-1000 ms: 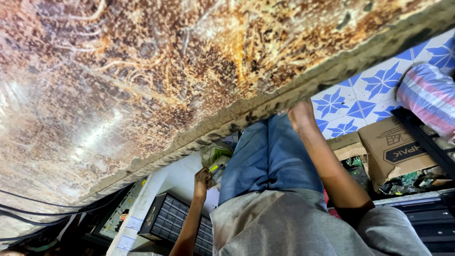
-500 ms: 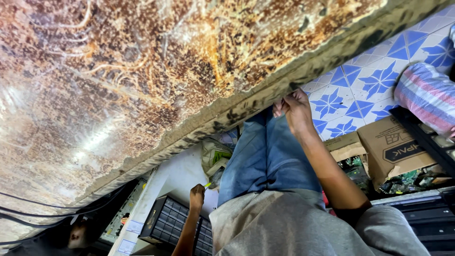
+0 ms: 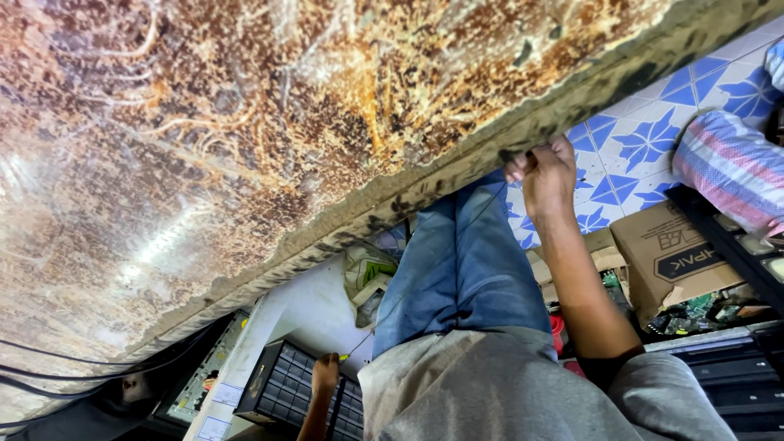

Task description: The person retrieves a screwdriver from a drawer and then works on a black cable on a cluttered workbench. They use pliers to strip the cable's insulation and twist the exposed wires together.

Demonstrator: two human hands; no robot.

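Rusty table (image 3: 245, 139), near edge: the right hand (image 3: 549, 175) works at the crusted rim, fingers (image 3: 523, 167) pinched together on it, seemingly picking at the edge. The left hand (image 3: 325, 374) hangs curled shut by a black drawer cabinet (image 3: 278, 396). Further picking looks to need a firm pinch.

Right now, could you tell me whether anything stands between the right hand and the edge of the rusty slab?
Nothing visible does: the right hand is already at the edge of the rusty slab, fingers curled against it. The blue-jeaned legs lie beside it, not between.
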